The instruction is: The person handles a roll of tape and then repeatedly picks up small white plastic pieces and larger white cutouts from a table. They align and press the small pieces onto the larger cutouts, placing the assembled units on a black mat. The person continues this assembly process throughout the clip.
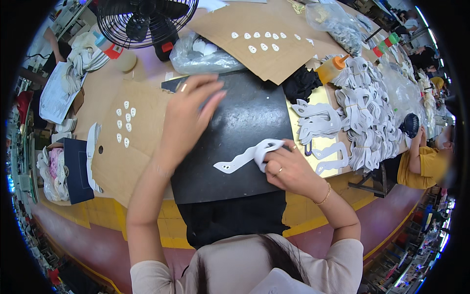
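My right hand (286, 166) grips a white, wavy-edged cut piece (240, 160), which looks like a shoe-upper part. One end of it is bent up and curled round by my fingers. The other end, with a small holed patch on its tip, points left over a shiny black board (235, 108). Above the board's left side hangs my left hand (188, 108), fingers stretched toward the right and thumb apart, with nothing visible in it. Several small white holed patches (128, 117) lie in rows on a brown cardboard sheet (110, 152) to the left.
More patches sit on another brown sheet (284, 59) beyond the board. Stacked white pieces (362, 108) and an orange-yellow bottle (333, 67) stand at the right. A black fan (147, 22) and a plastic bag (200, 56) are at the back. A person in yellow (421, 164) works far right.
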Demonstrator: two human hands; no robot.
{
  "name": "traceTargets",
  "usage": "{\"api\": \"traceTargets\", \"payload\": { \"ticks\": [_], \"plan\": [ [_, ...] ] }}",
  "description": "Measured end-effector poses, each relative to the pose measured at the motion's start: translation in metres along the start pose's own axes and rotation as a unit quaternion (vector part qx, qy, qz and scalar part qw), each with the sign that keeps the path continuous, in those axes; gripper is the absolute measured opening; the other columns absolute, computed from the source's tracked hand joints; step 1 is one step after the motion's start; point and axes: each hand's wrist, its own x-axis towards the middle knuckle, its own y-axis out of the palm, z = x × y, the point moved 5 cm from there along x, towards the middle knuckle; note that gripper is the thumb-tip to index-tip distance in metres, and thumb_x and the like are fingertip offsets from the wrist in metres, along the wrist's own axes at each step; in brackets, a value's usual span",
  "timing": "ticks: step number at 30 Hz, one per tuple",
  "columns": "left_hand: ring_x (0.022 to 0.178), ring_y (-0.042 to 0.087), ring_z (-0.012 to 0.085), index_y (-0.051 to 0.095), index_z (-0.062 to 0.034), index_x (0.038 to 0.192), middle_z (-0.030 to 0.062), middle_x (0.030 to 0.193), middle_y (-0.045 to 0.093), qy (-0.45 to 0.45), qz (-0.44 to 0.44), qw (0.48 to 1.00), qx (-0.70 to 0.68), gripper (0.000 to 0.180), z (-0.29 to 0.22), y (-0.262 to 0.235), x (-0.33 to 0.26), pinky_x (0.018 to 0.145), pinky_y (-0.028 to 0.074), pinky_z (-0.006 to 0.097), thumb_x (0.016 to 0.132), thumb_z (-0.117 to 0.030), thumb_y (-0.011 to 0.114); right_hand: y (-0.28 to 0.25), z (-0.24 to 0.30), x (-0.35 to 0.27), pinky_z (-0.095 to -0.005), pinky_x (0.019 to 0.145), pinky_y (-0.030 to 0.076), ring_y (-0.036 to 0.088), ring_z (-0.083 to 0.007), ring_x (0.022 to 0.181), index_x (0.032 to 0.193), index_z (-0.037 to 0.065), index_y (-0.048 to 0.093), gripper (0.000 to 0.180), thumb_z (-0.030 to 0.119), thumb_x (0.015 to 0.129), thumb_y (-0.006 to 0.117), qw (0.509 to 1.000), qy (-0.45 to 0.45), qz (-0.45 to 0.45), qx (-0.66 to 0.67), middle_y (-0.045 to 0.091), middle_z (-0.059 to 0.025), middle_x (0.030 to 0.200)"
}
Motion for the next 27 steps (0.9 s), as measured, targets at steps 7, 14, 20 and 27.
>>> {"api": "traceTargets", "payload": {
  "ticks": [7, 14, 20, 27],
  "plan": [
    [0.105, 0.068, 0.0336, 0.075, -0.0004, 0.109, 0.016, 0.118, 0.069, 0.134, 0.178, 0.965, 0.141, 0.027, 0.055, 0.086, 0.122, 0.093, 0.053, 0.04, 0.093, -0.022, 0.07, 0.003, 0.013, -0.007, -0.0504, 0.107, 0.04, 0.057, -0.0225, 0.129, 0.092, 0.012, 0.058, 0.02, 0.017, 0.083, 0.075, 0.998, 0.017, 0.042, -0.031, 0.066, -0.0025, 0.123],
    [0.099, 0.069, 0.0342, 0.078, -0.0009, 0.1, 0.0185, 0.107, 0.071, 0.034, 0.32, 0.934, 0.154, 0.028, 0.064, 0.114, 0.156, 0.088, 0.055, 0.044, 0.088, -0.025, 0.07, 0.012, 0.01, -0.017, -0.0516, 0.112, 0.035, 0.051, -0.0234, 0.134, 0.098, 0.013, 0.065, 0.019, 0.026, 0.089, 0.074, 0.998, 0.055, 0.023, 0.032, 0.064, -0.0035, 0.126],
    [0.089, 0.069, 0.0346, 0.078, -0.0017, 0.087, 0.0176, 0.094, 0.071, 0.078, 0.31, 0.93, 0.18, 0.025, 0.067, 0.121, 0.146, 0.081, 0.056, 0.044, 0.086, -0.026, 0.07, 0.014, 0.009, -0.019, -0.0515, 0.113, 0.034, 0.051, -0.0231, 0.135, 0.098, 0.013, 0.066, 0.018, 0.027, 0.09, 0.073, 0.997, 0.053, 0.003, 0.054, 0.064, -0.0035, 0.126],
    [0.087, 0.069, 0.0347, 0.074, -0.0015, 0.079, 0.0168, 0.087, 0.07, 0.183, 0.237, 0.927, 0.225, 0.025, 0.068, 0.129, 0.136, 0.08, 0.056, 0.045, 0.087, -0.023, 0.065, 0.015, 0.008, -0.02, -0.0515, 0.114, 0.033, 0.051, -0.0227, 0.135, 0.097, 0.013, 0.066, 0.019, 0.028, 0.09, 0.074, 0.997, 0.056, 0.004, 0.049, 0.064, -0.0033, 0.126]
  ]
}}
